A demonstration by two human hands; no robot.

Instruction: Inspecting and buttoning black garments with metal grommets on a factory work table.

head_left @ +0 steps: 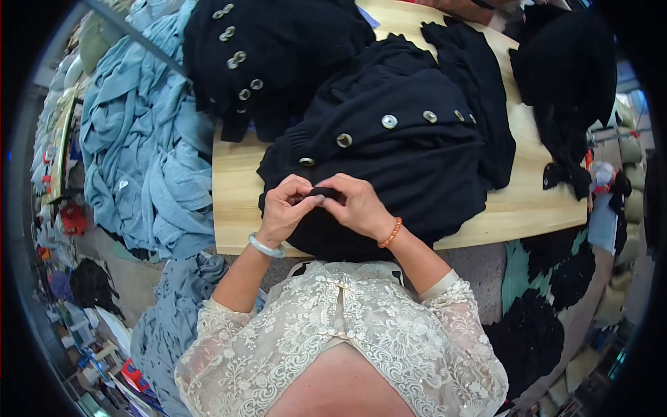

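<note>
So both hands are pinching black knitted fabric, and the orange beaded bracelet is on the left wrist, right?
Not quite: the head view shows the orange beaded bracelet on the right wrist. The left hand and right hand do pinch black knitted fabric.

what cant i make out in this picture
All in the head view:
Black fabric pinched between left hand and right hand: the fingers cover much of it, so anything inside is hidden.
Upper-left black garment: cut off by the picture's top edge.
Red thing at far left: too small and blurred near the rim to identify.
</note>
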